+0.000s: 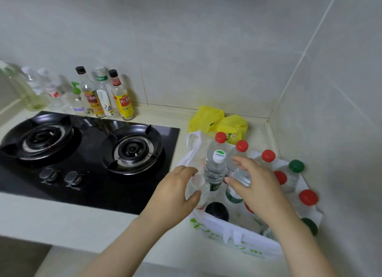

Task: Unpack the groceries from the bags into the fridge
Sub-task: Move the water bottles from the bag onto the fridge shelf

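A white shopping bag (237, 233) with green print stands on the counter at the right, packed with several clear plastic bottles. Their caps are red (268, 155) or green (296, 166), and one is dark (216, 210). A bottle with a white cap (216, 169) stands upright in the bag between my hands. My left hand (175, 194) pinches the bag's thin left side next to that bottle. My right hand (256, 185) curls over a clear bottle (242, 176) just to the right of it, thumb and fingers around its shoulder. The fridge is not in view.
A crumpled yellow bag (219, 121) lies behind the white bag in the wall corner. A black two-burner gas hob (88, 152) fills the counter to the left. Several sauce and oil bottles (122, 96) line the tiled wall behind it.
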`<state>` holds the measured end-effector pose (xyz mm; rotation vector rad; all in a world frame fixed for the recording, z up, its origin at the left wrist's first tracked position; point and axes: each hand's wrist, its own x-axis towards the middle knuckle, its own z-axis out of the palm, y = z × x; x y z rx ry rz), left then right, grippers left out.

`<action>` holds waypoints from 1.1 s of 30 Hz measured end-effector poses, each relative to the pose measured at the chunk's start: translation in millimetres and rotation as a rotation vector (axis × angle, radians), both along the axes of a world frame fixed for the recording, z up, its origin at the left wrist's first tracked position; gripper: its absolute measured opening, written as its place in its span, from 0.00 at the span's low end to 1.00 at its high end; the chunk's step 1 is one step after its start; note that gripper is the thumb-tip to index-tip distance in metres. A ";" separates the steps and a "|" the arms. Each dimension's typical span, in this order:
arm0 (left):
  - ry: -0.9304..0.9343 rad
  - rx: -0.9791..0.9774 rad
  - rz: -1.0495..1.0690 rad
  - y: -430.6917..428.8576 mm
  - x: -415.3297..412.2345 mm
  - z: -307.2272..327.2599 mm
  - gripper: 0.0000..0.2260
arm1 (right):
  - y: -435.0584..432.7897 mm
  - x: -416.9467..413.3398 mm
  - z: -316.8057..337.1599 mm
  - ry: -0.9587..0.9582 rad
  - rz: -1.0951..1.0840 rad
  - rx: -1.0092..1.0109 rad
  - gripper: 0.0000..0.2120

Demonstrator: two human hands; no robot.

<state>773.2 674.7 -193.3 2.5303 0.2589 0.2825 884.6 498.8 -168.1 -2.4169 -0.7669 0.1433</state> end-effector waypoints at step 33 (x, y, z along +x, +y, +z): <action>-0.067 -0.364 0.082 10.1 20.3 -56.8 0.09 | 63.3 30.7 -82.5 0.198 -0.227 0.401 0.10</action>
